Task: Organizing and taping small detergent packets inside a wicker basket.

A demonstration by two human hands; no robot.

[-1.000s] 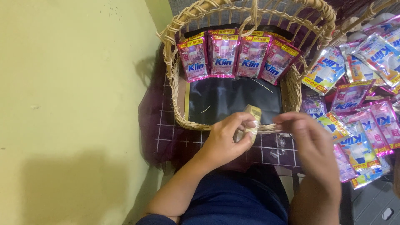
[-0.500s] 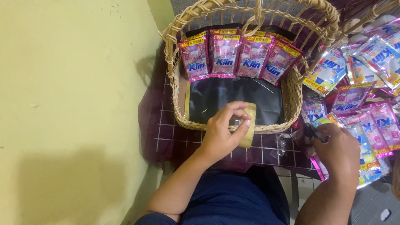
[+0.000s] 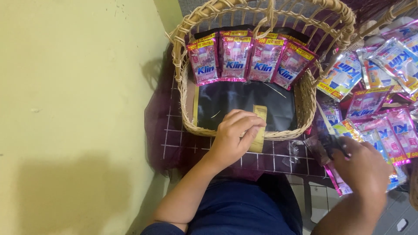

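My left hand [image 3: 235,135] presses a short yellowish strip [image 3: 260,130] against the near rim of a wicker basket [image 3: 305,100]. The strip hangs over the rim, inside and outside. Several pink sachets [image 3: 248,56] stand in a row against the basket's far wall, above a black liner [image 3: 244,102] on its bottom. My right hand [image 3: 363,172] is off to the right, over a heap of loose sachets [image 3: 379,122]. It is closed around a small dark tool [image 3: 332,142], which is blurred; I cannot make out what kind it is.
A yellow wall [image 3: 78,109] fills the left side. The basket stands on a purple cloth [image 3: 174,148] over a tiled floor. More sachets, blue and pink, lie at the upper right [image 3: 392,56]. My dark blue trouser legs [image 3: 235,209] are at the bottom.
My right hand has left the strip and moved right to the sachet heap, where it now grips a dark tool. My left hand has laid the strip down over the basket rim.
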